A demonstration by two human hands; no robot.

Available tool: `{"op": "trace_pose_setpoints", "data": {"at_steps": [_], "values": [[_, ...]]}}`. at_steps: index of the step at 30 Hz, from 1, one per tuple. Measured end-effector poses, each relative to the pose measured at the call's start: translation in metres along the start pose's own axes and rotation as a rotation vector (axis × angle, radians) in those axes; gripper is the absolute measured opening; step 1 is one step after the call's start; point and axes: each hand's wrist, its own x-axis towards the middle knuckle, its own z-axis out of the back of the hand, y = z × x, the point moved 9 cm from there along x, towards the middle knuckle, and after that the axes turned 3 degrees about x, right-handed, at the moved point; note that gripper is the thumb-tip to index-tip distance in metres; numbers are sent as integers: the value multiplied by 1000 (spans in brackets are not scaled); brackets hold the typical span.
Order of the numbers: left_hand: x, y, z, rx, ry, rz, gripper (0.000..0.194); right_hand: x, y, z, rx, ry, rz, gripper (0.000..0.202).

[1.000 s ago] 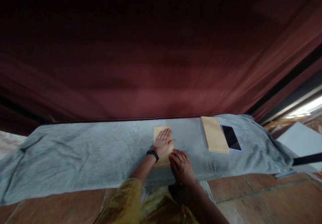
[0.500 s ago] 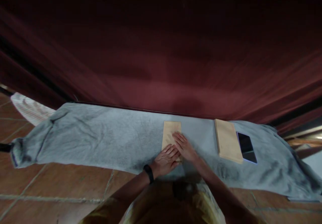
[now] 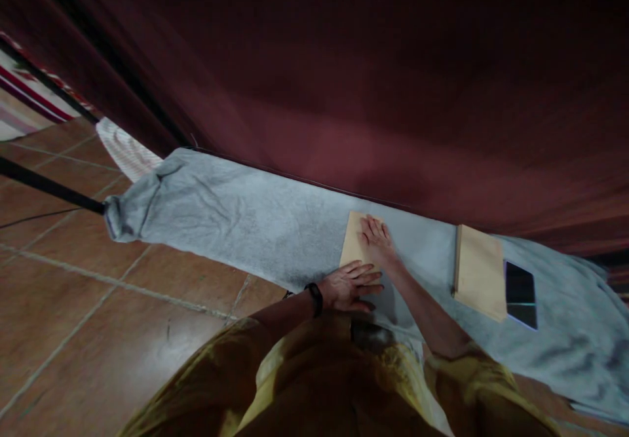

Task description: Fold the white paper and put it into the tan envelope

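A flat tan rectangle [image 3: 352, 244], which looks like a paper envelope or bag, lies lengthwise away from me on the grey cloth. My left hand [image 3: 348, 286] rests flat across its near end, fingers spread and pointing right, with a dark band on the wrist. Over the upper right part lies my right hand [image 3: 378, 239], palm down with its fingers stretched out. Neither hand is gripping anything. Both cover much of the rectangle's near and right portions.
A stack of similar tan pieces [image 3: 480, 272] lies to the right, beside a dark-screened phone or tablet [image 3: 521, 294]. Grey cloth [image 3: 280, 221] covers the long narrow surface, wrinkled at both ends. A dark red curtain [image 3: 314, 142] hangs behind it. Tiled floor [image 3: 73, 319] shows at left.
My right hand has slid away from me toward the far end of the tan rectangle, apart from my left hand. My left hand stays near the close end. The view has tilted and shifted left.
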Motion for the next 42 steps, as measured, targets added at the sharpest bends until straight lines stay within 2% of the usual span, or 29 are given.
{"op": "trace_pose_setpoints", "data": {"at_steps": [4, 8, 10, 17, 21, 24, 31, 35, 40, 42], "values": [[1, -2, -3, 18, 23, -27, 64, -33, 23, -4, 62, 112, 220, 58], [3, -5, -7, 23, 19, -73, 65, -54, 26, -2, 100, 197, 336, 55], [2, -4, -8, 13, 10, -78, 67, -47, 22, -2, 102, 196, 325, 54], [2, -3, -4, -47, 37, -55, 68, 6, 4, -6, 82, 99, 138, 59], [2, -3, -2, -50, 74, -37, 67, 6, 4, -5, 69, 90, 114, 57], [2, -2, -3, -35, 86, -40, 65, -10, 9, -1, 94, 73, 177, 56], [4, -1, -1, -29, 12, -58, 62, -60, 21, 8, 205, 95, 270, 54], [2, -1, -5, 10, 21, -16, 53, -87, 30, 20, 247, 93, 249, 49], [-13, -11, -15, 62, -7, 29, 50, -128, 43, 36, 271, 16, 193, 46], [-20, -14, -13, 42, -45, 52, 46, -144, 49, 42, 249, -38, 198, 47]]}}
